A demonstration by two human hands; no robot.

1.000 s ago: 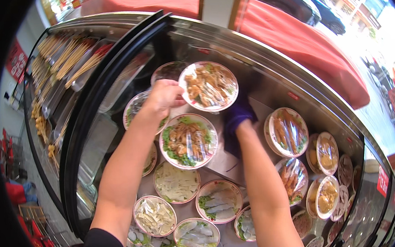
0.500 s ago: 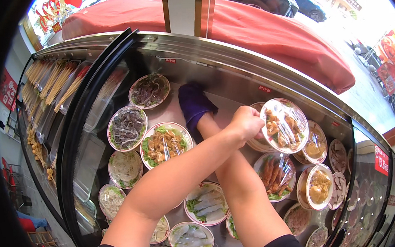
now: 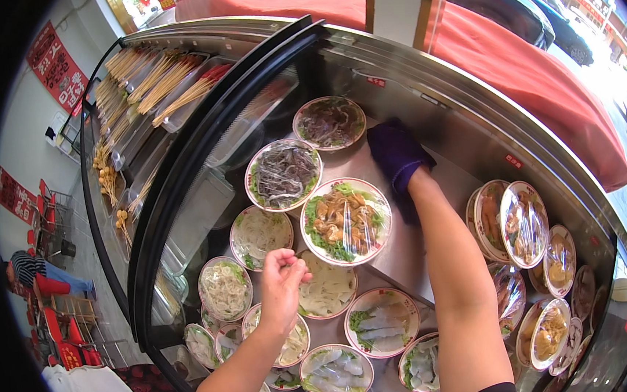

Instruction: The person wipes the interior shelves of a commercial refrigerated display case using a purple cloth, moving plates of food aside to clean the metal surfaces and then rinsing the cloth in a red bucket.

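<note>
Inside the display case, the right hand, arm extended, pressed a blue cloth flat on the steel shelf; the left hand hovered loosely curled, empty, above wrapped plates.
</note>
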